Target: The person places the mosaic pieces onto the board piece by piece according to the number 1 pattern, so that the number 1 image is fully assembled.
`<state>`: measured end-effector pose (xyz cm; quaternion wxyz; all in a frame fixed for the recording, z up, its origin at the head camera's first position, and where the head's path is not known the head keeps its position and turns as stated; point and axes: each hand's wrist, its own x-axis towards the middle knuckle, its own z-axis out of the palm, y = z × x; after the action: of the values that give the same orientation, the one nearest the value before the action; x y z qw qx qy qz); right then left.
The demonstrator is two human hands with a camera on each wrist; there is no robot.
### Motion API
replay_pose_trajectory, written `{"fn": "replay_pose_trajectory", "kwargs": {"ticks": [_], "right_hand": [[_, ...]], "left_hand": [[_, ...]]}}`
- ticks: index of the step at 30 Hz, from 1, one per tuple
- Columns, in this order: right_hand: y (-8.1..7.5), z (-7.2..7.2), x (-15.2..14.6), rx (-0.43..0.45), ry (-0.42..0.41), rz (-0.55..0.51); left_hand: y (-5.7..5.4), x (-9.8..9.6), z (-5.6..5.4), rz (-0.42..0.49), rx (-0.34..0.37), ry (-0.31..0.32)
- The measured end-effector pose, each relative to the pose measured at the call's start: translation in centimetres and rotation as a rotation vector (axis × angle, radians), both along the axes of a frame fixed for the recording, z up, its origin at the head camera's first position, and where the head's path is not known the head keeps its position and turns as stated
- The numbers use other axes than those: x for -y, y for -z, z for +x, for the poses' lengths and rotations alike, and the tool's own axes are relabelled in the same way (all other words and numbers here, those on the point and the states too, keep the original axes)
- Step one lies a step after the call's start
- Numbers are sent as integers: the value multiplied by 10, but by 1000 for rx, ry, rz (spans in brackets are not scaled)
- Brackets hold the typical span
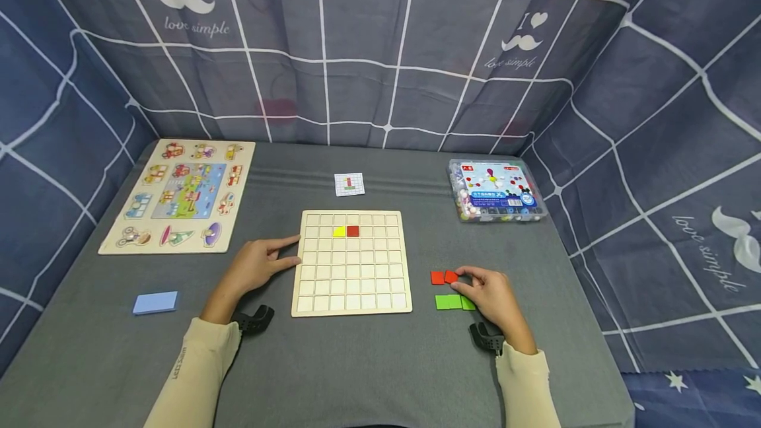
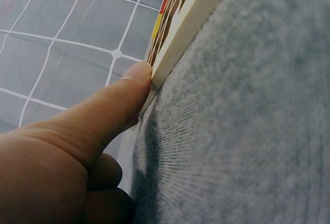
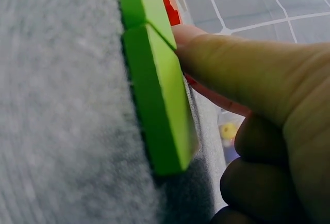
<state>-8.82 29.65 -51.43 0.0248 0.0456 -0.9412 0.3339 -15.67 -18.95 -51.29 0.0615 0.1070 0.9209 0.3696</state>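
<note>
A wooden grid board lies flat on the table, with a yellow square tile and a red square tile side by side in its upper rows. My left hand touches the board's left edge with extended thumb and index finger; the thumb presses the side in the left wrist view. To the right of the board, my right hand pinches a slightly turned red tile between thumb and index finger. Another red tile lies against it, and green tiles sit in a row just below.
A small card with a printed grid lies beyond the board. At the back left is a wooden picture puzzle, with a blue block nearer. A clear plastic box of colourful pieces stands back right. Grid-patterned curtains enclose the table.
</note>
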Motion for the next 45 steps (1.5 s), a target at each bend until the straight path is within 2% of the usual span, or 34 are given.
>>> {"fn": "replay_pose_trajectory", "kwargs": {"ticks": [14, 20, 27, 37, 45], "right_hand": [[-8, -6, 3, -49, -28, 15], [-19, -17, 9, -98, -72, 40], [-34, -32, 26, -111, -144, 27], [-46, -51, 59, -80, -238, 1], [-47, -61, 87, -73, -322, -46]], "left_hand": [[-3, 2, -2, -12, -16, -4], [-3, 3, -1, -19, -2, -9], [-3, 3, -1, -17, -8, -6], [0, 1, 0, -19, -2, -13], [2, -1, 0, -20, -2, -13]]}}
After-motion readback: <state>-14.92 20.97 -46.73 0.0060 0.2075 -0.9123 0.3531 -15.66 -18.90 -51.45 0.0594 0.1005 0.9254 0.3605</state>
